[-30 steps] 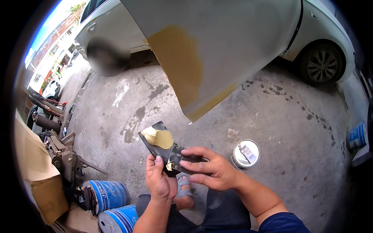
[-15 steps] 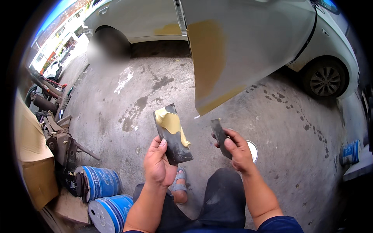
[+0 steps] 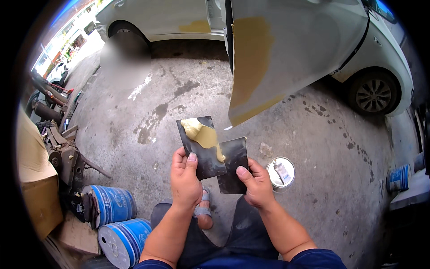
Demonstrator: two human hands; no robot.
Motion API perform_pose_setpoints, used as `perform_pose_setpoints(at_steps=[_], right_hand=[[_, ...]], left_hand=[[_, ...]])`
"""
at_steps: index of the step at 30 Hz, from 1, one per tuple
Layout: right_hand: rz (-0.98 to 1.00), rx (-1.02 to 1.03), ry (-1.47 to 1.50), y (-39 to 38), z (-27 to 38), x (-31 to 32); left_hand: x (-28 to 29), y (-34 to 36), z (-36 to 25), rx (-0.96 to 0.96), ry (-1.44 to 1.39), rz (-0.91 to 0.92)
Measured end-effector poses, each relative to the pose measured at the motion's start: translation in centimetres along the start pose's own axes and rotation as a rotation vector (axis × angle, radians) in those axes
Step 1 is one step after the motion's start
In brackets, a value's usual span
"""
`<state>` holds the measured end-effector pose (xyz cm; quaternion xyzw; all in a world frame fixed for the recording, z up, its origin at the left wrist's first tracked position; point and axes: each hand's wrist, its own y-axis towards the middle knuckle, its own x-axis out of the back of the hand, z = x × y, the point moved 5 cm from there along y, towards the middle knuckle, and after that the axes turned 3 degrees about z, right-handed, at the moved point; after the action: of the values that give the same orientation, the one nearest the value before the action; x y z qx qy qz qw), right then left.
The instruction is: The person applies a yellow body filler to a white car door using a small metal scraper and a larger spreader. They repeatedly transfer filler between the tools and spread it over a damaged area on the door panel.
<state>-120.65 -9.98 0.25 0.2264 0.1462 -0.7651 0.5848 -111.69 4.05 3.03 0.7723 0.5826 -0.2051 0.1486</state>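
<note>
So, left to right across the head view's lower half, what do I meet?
Cardboard box, blue drums, left hand with yellow-smeared black plate, right hand with second black plate, white-topped can, blue bucket.

Daylt | upper L blown out | dk shadow under car | blur patch on rear whl | fisheye bend, blk edges

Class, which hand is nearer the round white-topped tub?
Right. In the picture, the right hand is just left of the tub; the left hand is farther left.
</note>
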Motion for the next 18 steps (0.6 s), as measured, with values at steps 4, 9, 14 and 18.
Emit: perform_pose_setpoints(at_steps=[4,9,14,18], right_hand=[[0.01,0.356,-0.608,-0.4,2.4,-1.5],[0.088,0.623,-0.943,-0.5,2.6,-2.8],[0.087,0.606,-1.215,0.4,0.8,-0.5],[-0.175,0.174,-0.716,1.3,2.3,3.3]], left_hand=[[0.4,0.1,0.3,-0.075,0.043,-0.001],[0.6,0.6,0.2,-0.115,0.009,0.022],[0.2,1.4,-0.7,-0.095,-0.139,0.027],[0.4,1.7,-0.3,0.165,-0.247,0.113]])
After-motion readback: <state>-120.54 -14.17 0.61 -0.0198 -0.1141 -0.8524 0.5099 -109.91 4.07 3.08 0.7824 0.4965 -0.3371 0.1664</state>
